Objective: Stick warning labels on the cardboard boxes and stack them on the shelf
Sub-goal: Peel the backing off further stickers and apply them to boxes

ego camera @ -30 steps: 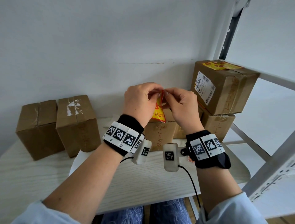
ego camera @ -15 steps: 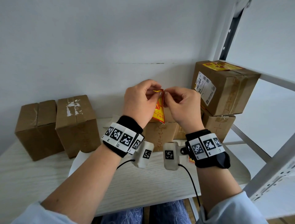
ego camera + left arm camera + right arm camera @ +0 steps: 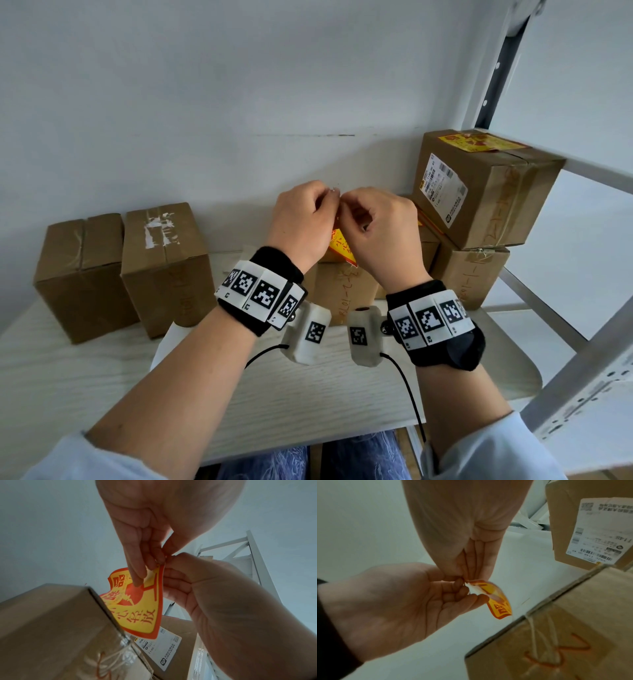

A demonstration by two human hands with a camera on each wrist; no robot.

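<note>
Both hands hold a yellow-and-red warning label [image 3: 142, 609] up above a small cardboard box [image 3: 342, 291] on the table. My left hand [image 3: 327, 202] pinches the label's top corner from the left. My right hand [image 3: 347, 207] pinches the same corner from the right. In the right wrist view a white backing corner [image 3: 475, 589] is split from the label [image 3: 499, 602] between the fingertips. From the head view only the label's lower part [image 3: 340, 245] shows between the hands.
Two unlabelled boxes [image 3: 82, 274] [image 3: 164, 260] stand at the table's left against the wall. On the right, a box [image 3: 479, 192] with a warning label on top [image 3: 476, 142] sits on another box [image 3: 469, 274], beside the white shelf frame [image 3: 561, 329]. The table's [image 3: 102, 377] near edge lies under my wrists.
Both hands have drawn closer together over the label's top corner, and less of the label shows between them. The boxes have not moved.
</note>
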